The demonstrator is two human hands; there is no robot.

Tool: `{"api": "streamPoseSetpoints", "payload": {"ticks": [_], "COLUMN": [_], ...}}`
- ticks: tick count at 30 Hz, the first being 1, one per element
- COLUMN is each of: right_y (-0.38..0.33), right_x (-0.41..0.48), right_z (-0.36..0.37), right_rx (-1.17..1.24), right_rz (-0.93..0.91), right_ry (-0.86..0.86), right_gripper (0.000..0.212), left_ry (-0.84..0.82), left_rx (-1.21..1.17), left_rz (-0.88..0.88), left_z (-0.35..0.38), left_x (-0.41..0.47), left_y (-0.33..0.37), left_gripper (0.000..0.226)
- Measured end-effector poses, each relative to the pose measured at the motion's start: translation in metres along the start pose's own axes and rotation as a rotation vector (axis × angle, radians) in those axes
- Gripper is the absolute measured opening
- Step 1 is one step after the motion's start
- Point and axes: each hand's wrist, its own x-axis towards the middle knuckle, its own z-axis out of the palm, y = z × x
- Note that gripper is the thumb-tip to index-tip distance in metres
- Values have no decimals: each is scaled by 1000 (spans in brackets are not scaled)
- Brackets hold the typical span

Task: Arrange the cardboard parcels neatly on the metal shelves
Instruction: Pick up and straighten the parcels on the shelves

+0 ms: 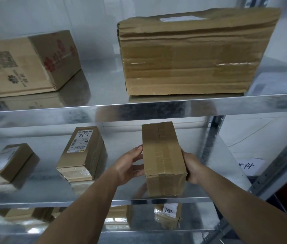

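Observation:
A long plain cardboard parcel (162,155) lies lengthwise on the middle metal shelf (104,202), its near end at the shelf's front edge. My left hand (129,166) grips its left side, thumb on top near the edge. My right hand (192,169) grips its right side, fingers hidden behind the box. To its left on the same shelf lie a labelled parcel (82,154) marked 7786 and a smaller parcel (7,164).
The upper shelf (139,104) carries a big crumpled box (192,55) at right and a printed box (26,62) at left. More parcels (168,214) sit on the lower shelf. An upright shelf post (211,138) stands right of the held parcel.

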Motion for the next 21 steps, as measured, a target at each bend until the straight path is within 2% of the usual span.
{"api": "streamPoseSetpoints", "payload": {"ticks": [15,21], "right_y": [-21,-34], "right_x": [-5,-14], "right_z": [4,2], "right_rx": [-130,-136], "right_rz": [62,92], "right_ry": [101,70], "right_gripper": [60,50], "left_ry": [-18,-39], "left_rx": [-64,-13], "left_rz": [9,39], "left_z": [-2,-12], "left_x": [0,4], "left_y": [5,2], "left_gripper": [40,38]}}
